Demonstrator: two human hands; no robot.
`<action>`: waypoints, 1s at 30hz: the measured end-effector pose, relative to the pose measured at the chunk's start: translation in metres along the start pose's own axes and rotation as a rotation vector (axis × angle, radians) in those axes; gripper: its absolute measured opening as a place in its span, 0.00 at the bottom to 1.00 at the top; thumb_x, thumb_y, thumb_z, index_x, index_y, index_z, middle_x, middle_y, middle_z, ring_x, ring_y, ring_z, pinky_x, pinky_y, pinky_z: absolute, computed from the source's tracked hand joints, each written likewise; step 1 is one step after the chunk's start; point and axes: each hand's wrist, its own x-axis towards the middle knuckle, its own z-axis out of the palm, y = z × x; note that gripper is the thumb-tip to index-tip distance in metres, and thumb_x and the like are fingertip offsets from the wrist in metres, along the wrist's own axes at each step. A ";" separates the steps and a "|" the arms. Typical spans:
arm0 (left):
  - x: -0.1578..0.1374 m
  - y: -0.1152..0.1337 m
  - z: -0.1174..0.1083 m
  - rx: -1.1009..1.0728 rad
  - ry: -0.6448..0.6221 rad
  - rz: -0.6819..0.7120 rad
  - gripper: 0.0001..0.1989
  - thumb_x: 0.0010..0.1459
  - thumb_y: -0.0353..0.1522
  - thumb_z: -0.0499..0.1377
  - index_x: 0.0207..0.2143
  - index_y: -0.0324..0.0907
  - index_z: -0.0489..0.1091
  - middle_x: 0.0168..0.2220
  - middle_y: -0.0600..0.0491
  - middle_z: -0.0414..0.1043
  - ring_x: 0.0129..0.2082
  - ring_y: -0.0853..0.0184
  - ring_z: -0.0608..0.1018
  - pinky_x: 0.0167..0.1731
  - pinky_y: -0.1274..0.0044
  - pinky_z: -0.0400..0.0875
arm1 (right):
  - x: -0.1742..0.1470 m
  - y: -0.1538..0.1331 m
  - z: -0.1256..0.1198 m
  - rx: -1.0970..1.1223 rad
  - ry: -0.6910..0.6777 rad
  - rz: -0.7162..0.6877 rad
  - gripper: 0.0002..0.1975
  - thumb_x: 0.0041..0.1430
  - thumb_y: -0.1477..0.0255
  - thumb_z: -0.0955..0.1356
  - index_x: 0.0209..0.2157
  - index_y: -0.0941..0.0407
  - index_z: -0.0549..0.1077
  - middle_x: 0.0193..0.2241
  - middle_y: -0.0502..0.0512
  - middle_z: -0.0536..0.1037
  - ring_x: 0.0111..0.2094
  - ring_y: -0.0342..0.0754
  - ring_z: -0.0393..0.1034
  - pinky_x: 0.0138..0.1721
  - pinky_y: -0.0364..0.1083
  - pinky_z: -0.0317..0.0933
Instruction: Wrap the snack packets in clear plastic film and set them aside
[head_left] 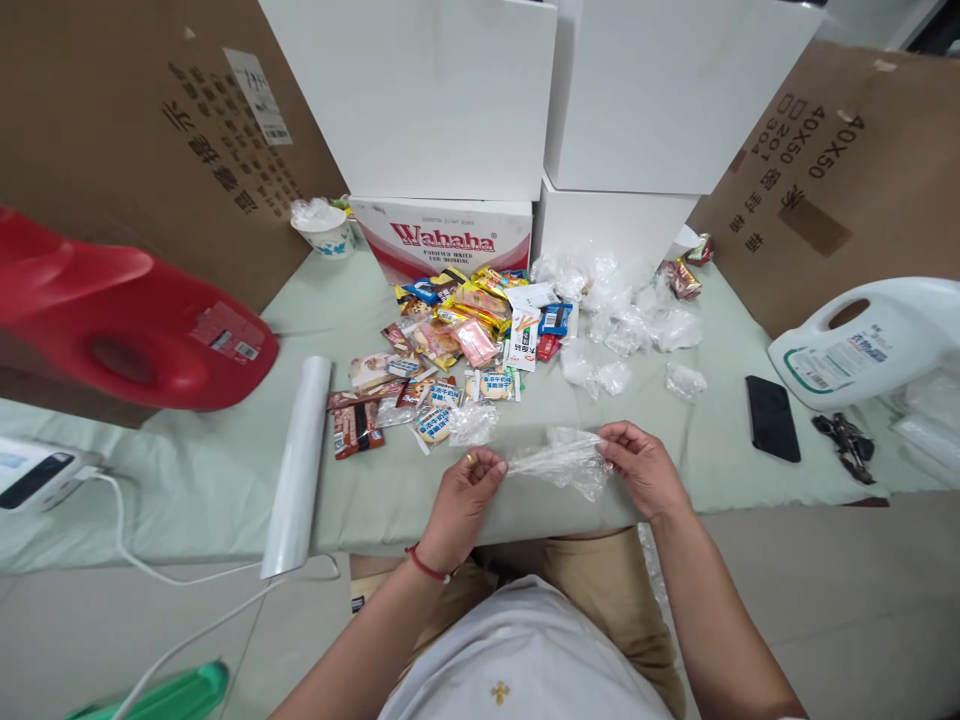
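A clear, crinkled plastic bag [559, 462] is stretched between my two hands above the front of the table. My left hand [466, 492] pinches its left end, with thumb and fingers pressed together. At the opposite end my right hand [641, 465] grips the bag's gathered edge. Just beyond my left hand lies a crumpled piece of clear plastic [472, 424]. Behind it is a heap of wrapped snacks [476, 345] in yellow, brown, blue and white packets. To the right of that heap, several balled-up clear bags [622, 310] are piled together.
A white roll [298, 470] and a red jug [135, 310] are on the left. The right side holds a black phone [772, 418], keys [847, 445] and a white jug [862, 345]. A Wahaha box [450, 240] and a paper cup [325, 235] stand behind the snacks.
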 end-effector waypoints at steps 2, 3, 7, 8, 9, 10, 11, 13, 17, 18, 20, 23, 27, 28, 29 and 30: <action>-0.003 0.006 0.002 -0.116 -0.015 -0.055 0.21 0.47 0.43 0.75 0.30 0.41 0.70 0.26 0.60 0.65 0.25 0.75 0.64 0.27 0.81 0.60 | 0.001 0.000 -0.006 -0.016 0.051 -0.022 0.20 0.41 0.58 0.83 0.32 0.54 0.81 0.26 0.49 0.73 0.28 0.44 0.63 0.29 0.43 0.62; -0.004 0.010 0.002 -0.177 -0.015 -0.076 0.21 0.46 0.42 0.76 0.30 0.41 0.69 0.26 0.60 0.65 0.25 0.76 0.63 0.25 0.82 0.59 | 0.000 0.000 -0.009 -0.012 0.093 -0.049 0.21 0.42 0.56 0.82 0.34 0.53 0.81 0.29 0.50 0.75 0.30 0.45 0.65 0.31 0.44 0.64; -0.005 0.020 0.003 -0.416 -0.008 -0.156 0.22 0.44 0.36 0.77 0.31 0.40 0.68 0.31 0.58 0.68 0.26 0.77 0.67 0.23 0.86 0.59 | -0.013 0.004 -0.018 0.040 0.140 -0.092 0.27 0.51 0.52 0.79 0.50 0.47 0.77 0.47 0.55 0.78 0.45 0.51 0.71 0.42 0.49 0.72; -0.005 0.021 0.003 -0.472 -0.007 -0.176 0.21 0.44 0.34 0.78 0.31 0.40 0.68 0.31 0.58 0.68 0.28 0.77 0.68 0.23 0.86 0.61 | -0.018 0.006 -0.017 0.039 0.096 -0.052 0.29 0.51 0.53 0.79 0.53 0.46 0.76 0.49 0.56 0.78 0.46 0.51 0.72 0.42 0.50 0.73; -0.005 0.022 0.003 -0.526 -0.002 -0.194 0.21 0.43 0.33 0.78 0.31 0.40 0.68 0.31 0.57 0.67 0.28 0.77 0.69 0.24 0.87 0.62 | -0.023 0.008 -0.015 0.034 0.042 0.003 0.31 0.50 0.55 0.80 0.54 0.46 0.75 0.50 0.57 0.79 0.45 0.51 0.73 0.41 0.50 0.73; -0.005 0.022 0.003 -0.574 0.005 -0.206 0.21 0.43 0.32 0.78 0.31 0.40 0.69 0.31 0.57 0.67 0.29 0.77 0.70 0.24 0.87 0.63 | -0.027 0.011 -0.011 0.032 -0.009 0.063 0.32 0.49 0.56 0.80 0.54 0.47 0.75 0.50 0.58 0.79 0.43 0.51 0.74 0.38 0.49 0.74; -0.006 0.021 0.003 -0.611 0.010 -0.215 0.20 0.44 0.31 0.78 0.32 0.39 0.69 0.31 0.57 0.67 0.30 0.77 0.71 0.25 0.87 0.64 | -0.031 0.013 -0.006 0.037 -0.051 0.119 0.31 0.48 0.56 0.81 0.53 0.48 0.75 0.49 0.59 0.80 0.41 0.50 0.74 0.35 0.48 0.73; -0.009 0.020 0.005 -0.643 0.004 -0.222 0.19 0.45 0.29 0.77 0.32 0.39 0.70 0.31 0.57 0.67 0.30 0.77 0.71 0.25 0.88 0.65 | -0.033 0.016 0.008 0.083 -0.106 0.210 0.29 0.49 0.55 0.80 0.50 0.52 0.78 0.49 0.60 0.81 0.36 0.47 0.74 0.30 0.43 0.71; -0.020 0.019 0.009 -0.581 -0.030 -0.205 0.18 0.46 0.31 0.77 0.31 0.39 0.70 0.33 0.56 0.68 0.29 0.78 0.70 0.24 0.88 0.64 | -0.018 0.017 0.038 0.251 -0.003 0.338 0.29 0.51 0.45 0.76 0.41 0.56 0.79 0.43 0.61 0.82 0.27 0.41 0.70 0.17 0.36 0.60; -0.022 0.019 0.011 -0.556 -0.032 -0.194 0.19 0.46 0.32 0.77 0.31 0.39 0.69 0.33 0.56 0.69 0.28 0.78 0.70 0.23 0.88 0.64 | -0.012 0.016 0.044 0.281 0.029 0.364 0.30 0.50 0.44 0.75 0.39 0.57 0.78 0.40 0.60 0.82 0.25 0.40 0.69 0.15 0.36 0.56; -0.027 0.018 0.013 -0.510 -0.032 -0.176 0.20 0.45 0.35 0.78 0.31 0.39 0.69 0.33 0.56 0.69 0.28 0.78 0.69 0.23 0.87 0.64 | -0.001 0.014 0.055 0.302 0.028 0.373 0.29 0.46 0.46 0.78 0.35 0.57 0.77 0.33 0.55 0.80 0.22 0.38 0.63 0.13 0.35 0.49; -0.030 0.018 0.011 -0.468 -0.012 -0.168 0.21 0.45 0.37 0.78 0.31 0.40 0.69 0.33 0.57 0.69 0.27 0.78 0.68 0.22 0.87 0.63 | 0.007 0.011 0.060 0.243 -0.035 0.271 0.27 0.37 0.53 0.83 0.29 0.57 0.74 0.24 0.47 0.72 0.19 0.35 0.54 0.14 0.34 0.42; -0.025 0.024 -0.005 -0.447 0.078 -0.169 0.24 0.43 0.38 0.79 0.32 0.41 0.67 0.32 0.57 0.69 0.27 0.77 0.68 0.19 0.87 0.61 | 0.009 0.001 0.036 0.154 0.009 0.164 0.28 0.33 0.55 0.84 0.28 0.57 0.73 0.20 0.43 0.66 0.19 0.35 0.50 0.15 0.36 0.40; -0.023 0.027 -0.011 -0.435 0.104 -0.170 0.25 0.42 0.38 0.79 0.32 0.42 0.66 0.32 0.58 0.68 0.27 0.76 0.68 0.19 0.87 0.60 | 0.009 -0.002 0.026 0.130 0.008 0.161 0.27 0.33 0.55 0.84 0.27 0.57 0.72 0.20 0.43 0.66 0.19 0.35 0.50 0.16 0.36 0.40; -0.021 0.030 -0.016 -0.416 0.124 -0.172 0.26 0.41 0.39 0.79 0.32 0.42 0.66 0.32 0.58 0.68 0.27 0.76 0.67 0.18 0.87 0.59 | 0.009 -0.005 0.014 0.098 -0.001 0.167 0.27 0.34 0.56 0.84 0.27 0.57 0.72 0.20 0.43 0.66 0.19 0.35 0.50 0.16 0.36 0.39; -0.019 0.034 -0.022 -0.390 0.138 -0.174 0.27 0.40 0.39 0.79 0.32 0.42 0.66 0.32 0.58 0.68 0.27 0.76 0.67 0.17 0.88 0.58 | 0.009 -0.008 0.003 0.057 -0.016 0.177 0.26 0.36 0.56 0.83 0.28 0.57 0.73 0.20 0.44 0.66 0.19 0.35 0.50 0.16 0.37 0.39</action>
